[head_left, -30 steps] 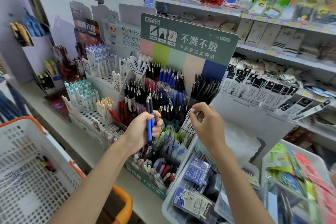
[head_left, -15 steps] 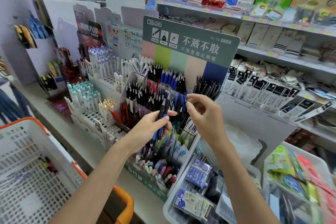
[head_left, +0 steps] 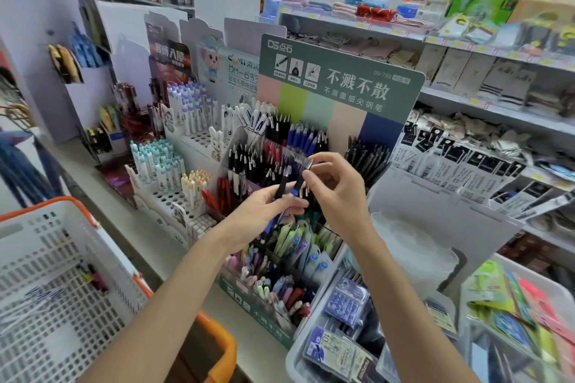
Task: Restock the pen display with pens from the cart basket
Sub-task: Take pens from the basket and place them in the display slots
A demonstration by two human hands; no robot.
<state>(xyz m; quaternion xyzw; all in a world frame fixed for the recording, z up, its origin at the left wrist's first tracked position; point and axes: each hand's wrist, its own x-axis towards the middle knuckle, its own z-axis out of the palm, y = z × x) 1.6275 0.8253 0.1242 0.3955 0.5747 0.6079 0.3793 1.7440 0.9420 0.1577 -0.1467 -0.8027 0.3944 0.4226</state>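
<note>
My left hand point(head_left: 264, 214) grips a small bunch of black-and-blue pens point(head_left: 284, 185) in front of the tiered pen display point(head_left: 342, 87) with its green header card. My right hand point(head_left: 337, 191) pinches the top end of one of those pens point(head_left: 303, 177) between thumb and fingers, just above my left hand. Behind my hands the display's rows hold black, blue and red pens. The white cart basket point(head_left: 46, 274) with orange trim sits at the lower left, with a few pens point(head_left: 93, 278) lying on its bottom.
White pen racks point(head_left: 174, 171) stand to the left of the display. A clear bin of packaged stationery point(head_left: 342, 329) sits below my right arm, and an open plastic box lid point(head_left: 435, 205) rises behind it. Store shelves of packaged goods point(head_left: 482, 140) run along the right.
My left hand has risen and tilted the pens toward the display. My right hand has moved left from the display's edge and taken hold of one pen's top.
</note>
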